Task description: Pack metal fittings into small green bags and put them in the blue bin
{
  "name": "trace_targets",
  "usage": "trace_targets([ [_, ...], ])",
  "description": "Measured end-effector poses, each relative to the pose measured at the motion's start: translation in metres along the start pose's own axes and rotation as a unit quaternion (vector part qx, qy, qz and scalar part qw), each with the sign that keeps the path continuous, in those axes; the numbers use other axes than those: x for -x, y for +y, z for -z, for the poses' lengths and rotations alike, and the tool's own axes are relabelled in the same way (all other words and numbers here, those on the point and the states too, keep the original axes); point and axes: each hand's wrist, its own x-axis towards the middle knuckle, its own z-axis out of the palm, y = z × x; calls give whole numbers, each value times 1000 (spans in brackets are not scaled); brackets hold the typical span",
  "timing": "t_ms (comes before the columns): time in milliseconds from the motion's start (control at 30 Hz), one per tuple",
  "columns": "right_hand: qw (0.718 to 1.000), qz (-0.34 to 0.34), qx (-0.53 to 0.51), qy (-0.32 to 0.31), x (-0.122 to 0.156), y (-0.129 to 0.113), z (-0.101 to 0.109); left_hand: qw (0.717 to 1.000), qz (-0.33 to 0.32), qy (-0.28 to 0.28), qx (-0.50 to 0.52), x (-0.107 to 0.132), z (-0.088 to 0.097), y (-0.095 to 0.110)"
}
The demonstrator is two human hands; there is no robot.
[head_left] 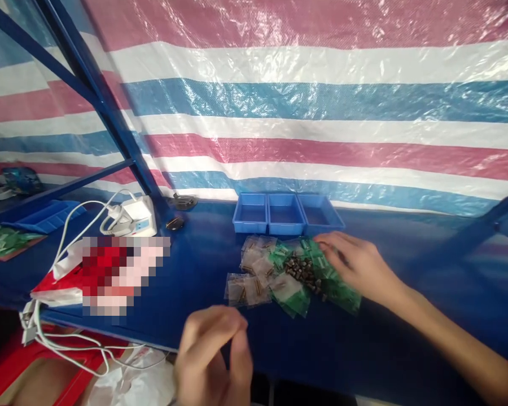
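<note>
The right hand (355, 265) lies flat and spread on the heap of small green plastic bags (322, 282), its fingers (328, 241) loose over the far side of the heap and closed on nothing that shows. Just to its left, touching the green bags, sits a loose pile of small dark metal parts (302, 270), and beyond that a scatter of small clear plastic packets holding brass-coloured pieces (249, 276).

The left hand (214, 355) hovers low and near, off the front edge of the blue table (406, 338), thumb and fingertips pinched together. Whether it grips anything I cannot tell; the frame is blurred there.

Judging from how things lie, the sorting looks barely begun: the three joined blue plastic trays (288, 214), just beyond the right hand's fingertips, appear empty, while the parts and packets all lie in the heap.

For moving, bare table stretches right of the right forearm and between the packets and the white power adapter with its cable (131, 217), well to the left. The striped tarpaulin wall (322, 101) closes the far side right behind the trays, and a blue metal frame post (110, 113) slants down near the adapter.
</note>
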Motion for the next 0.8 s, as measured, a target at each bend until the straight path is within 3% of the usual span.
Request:
trace_targets([
  [100,999,25,1,-43,2,0,-5,999,-31,-41,7,-29,-24,-26],
  [200,997,43,-5,-69,1,3,-7,998,26,-64,-14,-46,-32,-41],
  [467,987,99,-25,-127,-1,-1,-7,995,10,-103,1,-39,-35,-40],
  [567,985,103,-12,-134,1,-7,-14,997,6,-71,15,-46,-41,-31],
  [667,986,101,-15,-128,3,-10,-21,997,-7,-16,81,-62,-50,-6],
  [733,987,103,-15,-125,3,-9,-25,986,39,-3,164,-76,-56,15],
  [800,987,105,-8,-119,4,-8,-27,954,104,-34,281,-91,-63,34],
])
